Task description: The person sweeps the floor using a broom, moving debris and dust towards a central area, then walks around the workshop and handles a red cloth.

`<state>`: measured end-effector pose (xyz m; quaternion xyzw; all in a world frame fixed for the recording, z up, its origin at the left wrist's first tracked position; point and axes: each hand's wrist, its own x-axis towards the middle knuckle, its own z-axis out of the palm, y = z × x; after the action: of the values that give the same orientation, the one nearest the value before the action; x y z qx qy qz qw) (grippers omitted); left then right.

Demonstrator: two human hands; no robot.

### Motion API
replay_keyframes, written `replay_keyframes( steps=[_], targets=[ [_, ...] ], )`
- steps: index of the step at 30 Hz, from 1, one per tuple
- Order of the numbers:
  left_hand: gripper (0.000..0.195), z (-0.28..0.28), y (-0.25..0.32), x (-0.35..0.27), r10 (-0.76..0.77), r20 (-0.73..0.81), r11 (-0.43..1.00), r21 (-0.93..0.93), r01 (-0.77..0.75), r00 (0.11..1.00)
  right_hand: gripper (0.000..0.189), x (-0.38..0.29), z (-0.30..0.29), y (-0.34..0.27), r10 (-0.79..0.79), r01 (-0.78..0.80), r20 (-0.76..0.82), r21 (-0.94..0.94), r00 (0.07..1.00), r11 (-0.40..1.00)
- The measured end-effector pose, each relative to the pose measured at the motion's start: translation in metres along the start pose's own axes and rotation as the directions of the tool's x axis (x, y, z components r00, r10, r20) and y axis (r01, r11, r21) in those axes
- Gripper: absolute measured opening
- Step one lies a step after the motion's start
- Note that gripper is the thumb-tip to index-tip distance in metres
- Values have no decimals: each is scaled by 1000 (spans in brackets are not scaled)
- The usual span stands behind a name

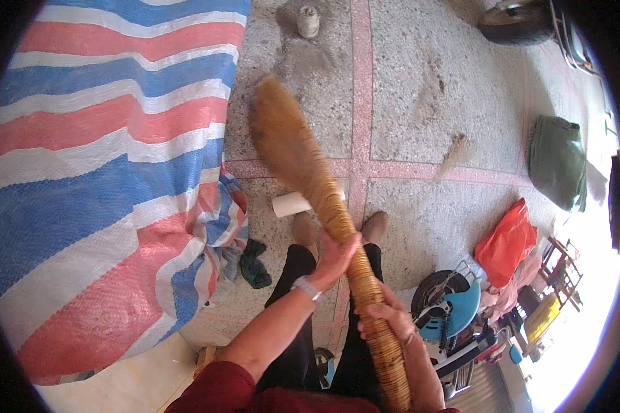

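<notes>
A long brown object (336, 206), closely wound with cord or cane strips, slants from the bottom right up to a broad, blurred, brush-like end at the upper left. My left hand (338, 258) is closed around its middle, with a pale band on the wrist. Lower down, my right hand (390, 317) grips the same object near my body. Under its wide part a white roll (289, 204) lies on the floor by my shoes, partly hidden. A cone or spool of pale twine (308, 22) stands on the floor at the top.
A striped woven plastic sheet (98, 113) covers something large at left. Dark green cloth (254, 264) lies beside it. At right are a green bag (559, 160), a red bag (506, 245) and a wheeled vehicle with a blue fender (460, 310). Another wheel (516, 23) shows at upper right.
</notes>
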<state>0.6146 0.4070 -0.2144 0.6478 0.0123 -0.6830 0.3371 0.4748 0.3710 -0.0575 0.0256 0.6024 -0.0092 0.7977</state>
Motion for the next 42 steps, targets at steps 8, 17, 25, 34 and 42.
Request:
replay_keyframes(
  steps=[8, 17, 25, 34, 42],
  targets=[
    [84, 91, 14, -59, 53, 335, 997, 31, -68, 941, 81, -91, -36, 12, -97, 107, -159, 51, 982, 993],
    [74, 20, -2, -65, -91, 6, 996, -27, 91, 996, 81, -77, -32, 48, 143, -141, 33, -58, 989, 988],
    [86, 140, -29, -33, -43, 322, 998, 59, 25, 946, 87, -118, -83, 9, -54, 20, -224, -154, 973, 988],
    [87, 145, 26, -108, 28, 285, 968, 230, -97, 958, 85, -102, -90, -18, -83, 77, -69, -92, 994, 993],
    [100, 237, -4, -73, -58, 449, 913, 385, -134, 892, 73, -121, -147, -42, -253, 261, -232, 2, 939, 965]
  ],
)
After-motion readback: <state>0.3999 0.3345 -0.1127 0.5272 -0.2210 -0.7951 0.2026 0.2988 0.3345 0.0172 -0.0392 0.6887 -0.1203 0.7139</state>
